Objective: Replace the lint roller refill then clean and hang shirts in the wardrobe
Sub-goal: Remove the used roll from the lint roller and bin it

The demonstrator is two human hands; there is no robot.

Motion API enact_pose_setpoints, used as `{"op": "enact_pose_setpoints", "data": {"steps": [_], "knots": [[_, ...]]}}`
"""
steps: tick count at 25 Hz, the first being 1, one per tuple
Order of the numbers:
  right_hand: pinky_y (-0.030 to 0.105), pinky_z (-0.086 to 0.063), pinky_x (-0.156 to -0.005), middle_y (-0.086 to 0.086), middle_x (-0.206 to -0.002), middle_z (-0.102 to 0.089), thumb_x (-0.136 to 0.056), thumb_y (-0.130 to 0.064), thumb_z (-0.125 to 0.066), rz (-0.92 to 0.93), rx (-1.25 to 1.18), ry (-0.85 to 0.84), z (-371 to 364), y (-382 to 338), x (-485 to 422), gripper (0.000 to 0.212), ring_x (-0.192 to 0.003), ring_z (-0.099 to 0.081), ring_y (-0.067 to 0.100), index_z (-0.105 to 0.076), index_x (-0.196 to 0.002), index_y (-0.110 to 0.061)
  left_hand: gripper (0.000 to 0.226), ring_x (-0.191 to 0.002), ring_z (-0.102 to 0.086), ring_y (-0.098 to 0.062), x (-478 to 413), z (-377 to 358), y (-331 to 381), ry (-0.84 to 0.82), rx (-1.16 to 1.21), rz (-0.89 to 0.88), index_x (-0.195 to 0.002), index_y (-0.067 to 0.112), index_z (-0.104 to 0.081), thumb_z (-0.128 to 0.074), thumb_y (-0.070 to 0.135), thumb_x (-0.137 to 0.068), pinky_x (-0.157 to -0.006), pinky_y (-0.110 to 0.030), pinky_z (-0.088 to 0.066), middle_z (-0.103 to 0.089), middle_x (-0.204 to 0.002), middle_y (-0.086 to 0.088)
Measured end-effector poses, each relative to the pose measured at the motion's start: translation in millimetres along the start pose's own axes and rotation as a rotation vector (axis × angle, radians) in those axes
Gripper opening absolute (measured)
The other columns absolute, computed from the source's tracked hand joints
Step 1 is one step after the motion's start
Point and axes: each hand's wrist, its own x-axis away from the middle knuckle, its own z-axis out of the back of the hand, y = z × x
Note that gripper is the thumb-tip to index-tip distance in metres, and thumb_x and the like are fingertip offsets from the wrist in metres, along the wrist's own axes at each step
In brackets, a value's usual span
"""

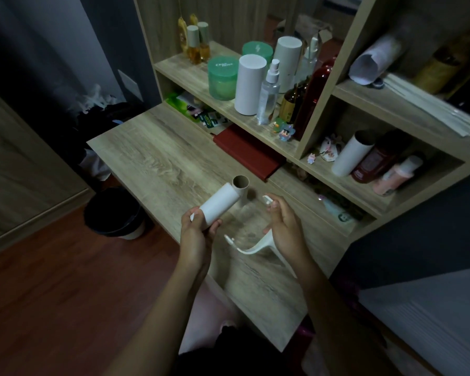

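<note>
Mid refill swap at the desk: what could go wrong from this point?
1. The brown cardboard tube stands upright on the wooden desk just beyond the white refill roll that the left hand grips; a push forward could topple it.
2. The right hand holds the thin white plastic roller handle apart from the roll; its slim prongs might miss the roll's bore or bend.

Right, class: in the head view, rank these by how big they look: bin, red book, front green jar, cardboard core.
Largest: bin and red book, too alike to rank.
Then front green jar.
Smallest: cardboard core.
</note>
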Motion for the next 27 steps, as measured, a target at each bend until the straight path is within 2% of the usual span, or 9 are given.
{"op": "enact_pose_setpoints", "data": {"steps": [3, 6, 11, 15, 16, 18, 21, 23, 27], "knots": [[0.044, -0.047, -0.091, 0.009, -0.118, -0.056, -0.096, -0.040, -0.028, -0.092, 0.270, -0.093, -13.2, 39.6, -17.5, 0.040, -0.104, -0.055, 0.023, -0.054, -0.123, -0.026, 0.020, -0.087, -0.057, -0.024, -3.3, 5.5, -3.4, 0.009, -0.037, -0.013, -0.117, 0.007, -0.040, -0.037, 0.015, -0.099, -0.063, -0.016, -0.055, -0.046, -0.105, -0.008], [0.035, -0.040, -0.094, 0.018, -0.121, -0.057, -0.099, -0.028, -0.030, -0.100, 0.395, -0.092, -30.0, 64.7, -26.5, 0.039, -0.110, -0.052, 0.029, -0.056, -0.123, -0.014, 0.022, -0.091, -0.057, -0.025, -5.7, 10.8, -5.9, 0.006, -0.082, -0.027, -0.118, 0.007, -0.042, -0.038, 0.016, -0.099, -0.062, -0.016, -0.055, -0.047, -0.105, -0.008], [0.020, -0.034, -0.069, 0.017, -0.122, -0.048, -0.099, -0.029, -0.031, -0.211, 0.435, -0.019, -33.1, 68.4, -31.2, 0.039, -0.088, -0.049, 0.019, -0.054, -0.128, -0.016, 0.021, -0.086, -0.058, -0.023, -10.8, 15.5, -4.0, 0.021, -0.109, -0.031, -0.117, 0.007, -0.044, -0.039, 0.016, -0.099, -0.060, -0.016, -0.054, -0.048, -0.107, -0.009], [0.035, -0.045, -0.087, 0.011, -0.128, -0.048, -0.095, -0.034, -0.030, -0.234, 0.593, 0.067, -30.7, 61.7, -30.4, 0.042, -0.108, -0.051, 0.024, -0.048, -0.133, -0.026, 0.019, -0.090, -0.057, -0.025, -11.7, 15.1, -6.4, 0.004, -0.120, -0.024, -0.115, 0.009, -0.044, -0.038, 0.017, -0.099, -0.062, -0.016, -0.054, -0.047, -0.107, -0.007], [0.037, -0.043, -0.091, 0.009, -0.129, -0.048, -0.095, -0.035, -0.030, -0.213, 0.569, 0.118, -28.5, 54.0, -29.6, 0.042, -0.112, -0.050, 0.024, -0.048, -0.133, -0.027, 0.019, -0.093, -0.056, -0.025, -11.6, 14.7, -7.1, -0.005, -0.124, -0.026, -0.115, 0.009, -0.044, -0.038, 0.017, -0.099, -0.062, -0.016, -0.054, -0.047, -0.107, -0.007], [0.033, -0.041, -0.092, 0.004, -0.132, -0.050, -0.097, -0.034, -0.032, -0.149, 0.252, 0.135, -23.4, 29.8, -26.7, 0.039, -0.118, -0.050, 0.021, -0.049, -0.132, -0.025, 0.018, -0.091, -0.056, -0.024, -12.0, 13.2, -8.3, -0.023, -0.128, -0.025, -0.114, 0.010, -0.045, -0.038, 0.016, -0.099, -0.063, -0.016, -0.054, -0.048, -0.105, -0.005], [0.028, -0.041, -0.098, -0.010, -0.134, -0.050, -0.097, -0.039, -0.038, -0.064, -0.220, -0.205, -16.0, -9.5, -13.9, 0.038, -0.123, -0.049, 0.008, -0.045, -0.134, -0.034, 0.015, -0.089, -0.056, -0.020, -12.0, 12.0, -10.7, -0.069, -0.125, -0.015, -0.110, 0.010, -0.047, -0.037, 0.015, -0.099, -0.064, -0.018, -0.055, -0.049, -0.103, -0.004], [0.028, -0.043, -0.100, -0.011, -0.135, -0.050, -0.095, -0.036, -0.046, -0.002, -0.210, -0.372, -12.1, -20.3, -8.2, 0.039, -0.122, -0.049, 0.005, -0.045, -0.134, -0.036, 0.013, -0.088, -0.056, -0.017, -10.9, 12.0, -10.8, -0.087, -0.142, -0.004, -0.105, 0.013, -0.049, -0.037, 0.014, -0.099, -0.064, -0.018, -0.055, -0.049, -0.103, -0.004], [0.015, -0.049, -0.088, -0.006, -0.121, -0.060, -0.089, -0.018, -0.060, 0.053, -0.200, -0.354, -6.6, -33.1, -2.1, 0.035, -0.107, -0.057, -0.003, -0.054, -0.118, -0.037, 0.013, -0.086, -0.057, -0.020, -10.5, 16.2, -7.4, -0.087, -0.160, 0.003, -0.099, 0.017, -0.051, -0.038, 0.015, -0.099, -0.062, -0.018, -0.055, -0.050, -0.102, -0.005]]}}
